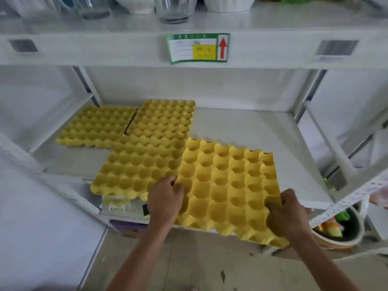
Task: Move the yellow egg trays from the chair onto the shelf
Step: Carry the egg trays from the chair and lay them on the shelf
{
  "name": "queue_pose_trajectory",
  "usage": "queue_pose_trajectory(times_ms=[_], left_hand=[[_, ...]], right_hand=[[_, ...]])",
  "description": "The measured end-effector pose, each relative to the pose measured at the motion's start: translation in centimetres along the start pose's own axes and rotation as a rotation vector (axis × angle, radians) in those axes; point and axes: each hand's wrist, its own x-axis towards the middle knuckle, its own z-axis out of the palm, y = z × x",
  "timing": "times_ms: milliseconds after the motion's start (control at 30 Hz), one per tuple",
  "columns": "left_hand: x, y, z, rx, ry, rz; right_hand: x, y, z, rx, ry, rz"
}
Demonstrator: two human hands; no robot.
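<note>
Egg trays in yellow are the business here, and the nearest one (226,185) is gripped at both near corners. The left hand (165,200) is curled closed on its near-left edge, fingers (175,182) hooked over the rim into the cups, thumb side toward the tray beside it. The right hand (287,213) is likewise closed on the near-right corner, fingers folded over the rim. This tray sits toward the front edge of the white shelf (262,131), right of centre, its near edge overhanging the front lip and slightly tilted; whether its far edge rests on the shelf board cannot be told for certain.

Just beside its left edge, touching or nearly so, lies a second tray (138,169) at the front-left part of the shelf, its near-left corner reaching the front lip. Behind that one a third tray (165,118) lies toward the back edge, its near side overlapped by the second. A fourth tray (94,127) lies at the back-left corner, its right edge tucked under the raised left edge of the third.

The right half of the shelf board is bare. On the front face of the shelf above hangs a green-bordered label (197,48) with a yellow patch and a red arrow pointing up. Glasses (175,9) and white bowls (228,4) stand on that upper shelf. Lower right, beyond the shelf post, a round bin (344,232) holds colourful packets.
</note>
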Motion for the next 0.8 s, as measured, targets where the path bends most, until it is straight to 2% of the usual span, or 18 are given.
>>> queue_pose_trajectory(times_ms=[133, 267, 467, 567, 667, 733, 800], left_hand=[[8.4, 1.1, 1.8, 0.173, -0.009, 0.132], [14.5, 3.4, 4.4, 0.153, -0.032, 0.141], [20.7, 5.7, 8.3, -0.007, -0.222, 0.189], [23.3, 6.3, 9.3, 0.041, -0.194, 0.282], [25.6, 5.6, 9.2, 0.227, -0.071, 0.422], [27.3, 4.4, 8.6, 0.289, -0.027, 0.449], [28.7, 2.4, 8.3, 0.392, -0.101, 0.433]], right_hand=[[6.6, -2.8, 2.4, 0.031, 0.045, 0.004], [12.5, -4.4, 3.7, 0.066, 0.116, 0.041], [20.6, -7.7, 4.9, 0.096, 0.188, 0.039], [23.5, -8.7, 5.3, 0.138, 0.152, 0.004], [24.1, -8.7, 5.1, 0.083, 0.125, -0.144], [23.5, -7.8, 5.6, -0.229, 0.169, -0.391], [22.6, -7.0, 6.6, -0.507, 0.177, -0.614]])
